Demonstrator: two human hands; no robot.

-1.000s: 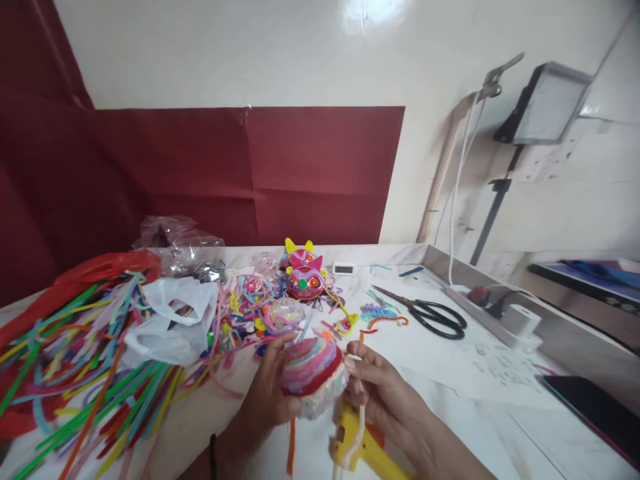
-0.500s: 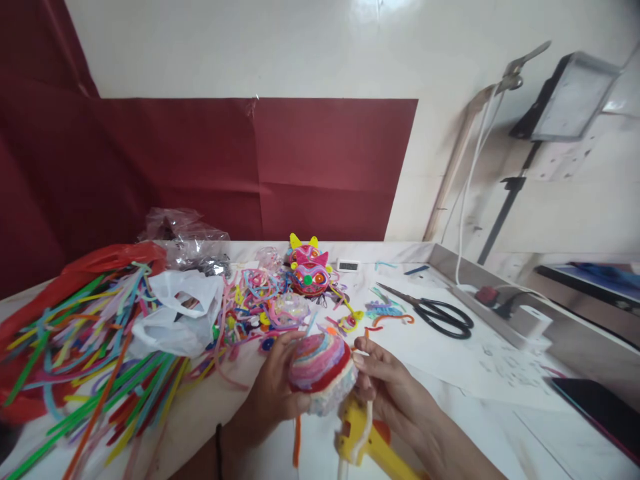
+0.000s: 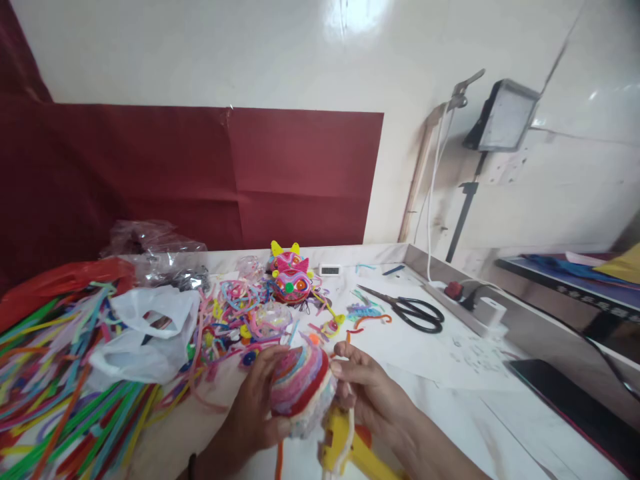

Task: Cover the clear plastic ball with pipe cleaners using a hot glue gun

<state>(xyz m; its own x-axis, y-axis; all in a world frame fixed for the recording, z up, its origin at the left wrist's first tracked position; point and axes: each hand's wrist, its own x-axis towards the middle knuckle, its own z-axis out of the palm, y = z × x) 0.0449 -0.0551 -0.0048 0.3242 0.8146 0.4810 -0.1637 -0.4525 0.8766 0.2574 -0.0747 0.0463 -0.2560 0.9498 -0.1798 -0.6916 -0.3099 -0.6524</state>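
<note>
Near the front edge of the white table (image 3: 450, 407), the left hand (image 3: 253, 410) cups a striped fuzzy ball (image 3: 300, 380), fingers curled around it. The right hand (image 3: 373, 393) pinches a white strand (image 3: 351, 421) at the ball's side, above a yellow glue gun (image 3: 340, 447). Pipe cleaners (image 3: 60, 393) heap along the left edge, and scissors (image 3: 410, 310) lie toward the far right corner. Dark red paper (image 3: 200, 173) covers the wall behind.

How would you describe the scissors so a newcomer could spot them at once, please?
Find the dark red panel on the wall, then the white table below its right end. The scissors lie there on paper, right of the pink toy head, the only black-handled thing among bright craft stems.
</note>
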